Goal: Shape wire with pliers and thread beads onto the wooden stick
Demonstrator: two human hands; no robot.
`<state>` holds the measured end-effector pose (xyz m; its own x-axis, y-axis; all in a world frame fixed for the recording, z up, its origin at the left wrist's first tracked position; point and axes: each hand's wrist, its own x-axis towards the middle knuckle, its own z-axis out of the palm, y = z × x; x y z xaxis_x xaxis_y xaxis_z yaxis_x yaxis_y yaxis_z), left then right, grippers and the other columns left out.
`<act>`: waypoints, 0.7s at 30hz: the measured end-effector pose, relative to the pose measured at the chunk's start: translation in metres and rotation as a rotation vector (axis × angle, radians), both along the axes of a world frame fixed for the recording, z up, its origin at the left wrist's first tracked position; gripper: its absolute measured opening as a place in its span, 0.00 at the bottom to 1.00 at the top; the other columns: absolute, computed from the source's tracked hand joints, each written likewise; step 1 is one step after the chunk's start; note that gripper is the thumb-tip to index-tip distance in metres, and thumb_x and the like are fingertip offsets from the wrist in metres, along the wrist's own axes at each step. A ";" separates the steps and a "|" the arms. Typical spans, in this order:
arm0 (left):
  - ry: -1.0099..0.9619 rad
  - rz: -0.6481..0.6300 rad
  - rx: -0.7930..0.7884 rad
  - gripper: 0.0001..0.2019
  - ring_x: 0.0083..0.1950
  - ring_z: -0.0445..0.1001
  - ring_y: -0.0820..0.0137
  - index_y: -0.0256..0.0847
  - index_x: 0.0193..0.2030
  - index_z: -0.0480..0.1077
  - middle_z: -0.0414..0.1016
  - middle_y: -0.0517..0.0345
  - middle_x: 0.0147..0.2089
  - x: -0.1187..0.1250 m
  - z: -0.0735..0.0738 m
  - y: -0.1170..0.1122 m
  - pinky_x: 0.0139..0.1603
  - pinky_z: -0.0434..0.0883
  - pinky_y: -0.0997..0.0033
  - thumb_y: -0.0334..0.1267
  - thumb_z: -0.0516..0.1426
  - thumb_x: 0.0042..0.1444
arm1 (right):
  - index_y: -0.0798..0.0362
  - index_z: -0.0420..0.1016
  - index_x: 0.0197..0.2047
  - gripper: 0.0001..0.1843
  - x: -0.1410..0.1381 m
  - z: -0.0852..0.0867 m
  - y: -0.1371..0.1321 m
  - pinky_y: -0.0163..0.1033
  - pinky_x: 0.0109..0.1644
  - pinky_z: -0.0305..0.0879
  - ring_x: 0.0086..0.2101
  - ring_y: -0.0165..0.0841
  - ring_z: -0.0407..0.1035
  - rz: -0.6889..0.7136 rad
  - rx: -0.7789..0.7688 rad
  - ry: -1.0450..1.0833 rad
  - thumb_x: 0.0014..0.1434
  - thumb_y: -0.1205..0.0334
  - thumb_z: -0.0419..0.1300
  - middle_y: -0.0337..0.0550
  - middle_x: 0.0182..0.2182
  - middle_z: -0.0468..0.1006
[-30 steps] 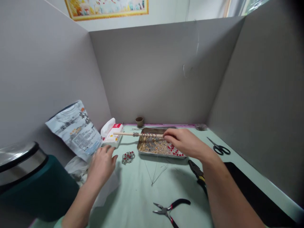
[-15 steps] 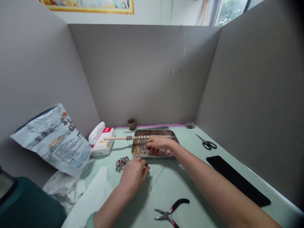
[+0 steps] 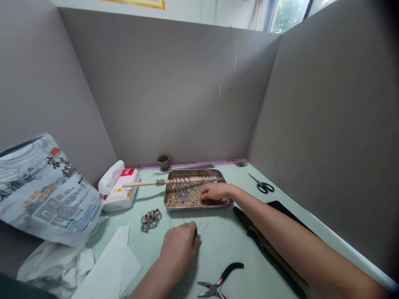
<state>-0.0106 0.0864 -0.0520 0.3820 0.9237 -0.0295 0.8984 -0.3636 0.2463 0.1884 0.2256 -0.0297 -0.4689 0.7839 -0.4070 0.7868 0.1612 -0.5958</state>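
My right hand (image 3: 215,192) reaches into a metal tray (image 3: 218,174) full of small gold and red beads, with its fingers curled down among them. What they pinch is too small to make out. A wooden stick (image 3: 140,183) wrapped with beaded rings lies across the tray's far side. My left hand (image 3: 179,244) rests on the pale green table (image 3: 218,245) in front of the tray, fingers pinched on a thin wire (image 3: 202,219). A beaded red and silver ornament (image 3: 151,219) lies just left of it.
Red-handled pliers (image 3: 218,282) lie near the front edge, darker pliers (image 3: 249,226) under my right forearm. Scissors (image 3: 262,185) and a black pad (image 3: 282,207) are at the right. A wipes box (image 3: 116,192), a printed bag (image 3: 46,191), white paper (image 3: 109,270) and a small cup (image 3: 163,161) are at the left and back. Grey partitions enclose the table.
My right hand left the stick and went down into the tray's beads. My left hand moved right from the wipes box to the wire. The view shifted left and down.
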 end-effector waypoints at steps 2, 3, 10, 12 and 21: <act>-0.010 0.017 0.004 0.09 0.36 0.76 0.62 0.40 0.37 0.68 0.77 0.51 0.35 -0.001 0.006 -0.002 0.32 0.63 0.68 0.35 0.47 0.60 | 0.57 0.76 0.30 0.11 0.003 -0.004 0.002 0.33 0.26 0.61 0.23 0.31 0.69 -0.040 0.149 -0.136 0.55 0.62 0.53 0.45 0.26 0.78; -0.013 0.023 0.005 0.10 0.35 0.76 0.62 0.39 0.38 0.68 0.78 0.50 0.35 -0.001 0.010 -0.003 0.31 0.62 0.68 0.35 0.46 0.61 | 0.58 0.76 0.30 0.12 0.004 -0.005 0.004 0.33 0.26 0.60 0.23 0.31 0.69 -0.065 0.224 -0.174 0.55 0.63 0.53 0.46 0.25 0.78; -0.164 -0.032 -0.031 0.08 0.33 0.74 0.64 0.41 0.35 0.65 0.77 0.53 0.35 -0.002 0.023 -0.021 0.30 0.61 0.69 0.37 0.47 0.61 | 0.50 0.76 0.42 0.13 -0.018 -0.008 0.001 0.29 0.33 0.60 0.34 0.30 0.72 0.097 0.394 -0.153 0.52 0.63 0.58 0.39 0.38 0.80; -0.234 -0.053 -0.025 0.08 0.32 0.73 0.67 0.41 0.33 0.64 0.75 0.55 0.33 -0.007 0.018 -0.026 0.30 0.62 0.70 0.37 0.48 0.60 | 0.51 0.77 0.41 0.13 -0.019 -0.009 -0.001 0.31 0.33 0.60 0.35 0.33 0.72 0.095 0.456 -0.253 0.50 0.65 0.61 0.43 0.38 0.80; -0.519 -0.005 0.168 0.13 0.23 0.65 0.74 0.41 0.28 0.60 0.66 0.62 0.22 -0.034 -0.008 -0.030 0.26 0.60 0.75 0.42 0.47 0.62 | 0.53 0.77 0.40 0.12 -0.018 -0.009 -0.013 0.37 0.40 0.60 0.42 0.40 0.69 0.077 0.673 -0.335 0.58 0.65 0.53 0.50 0.41 0.77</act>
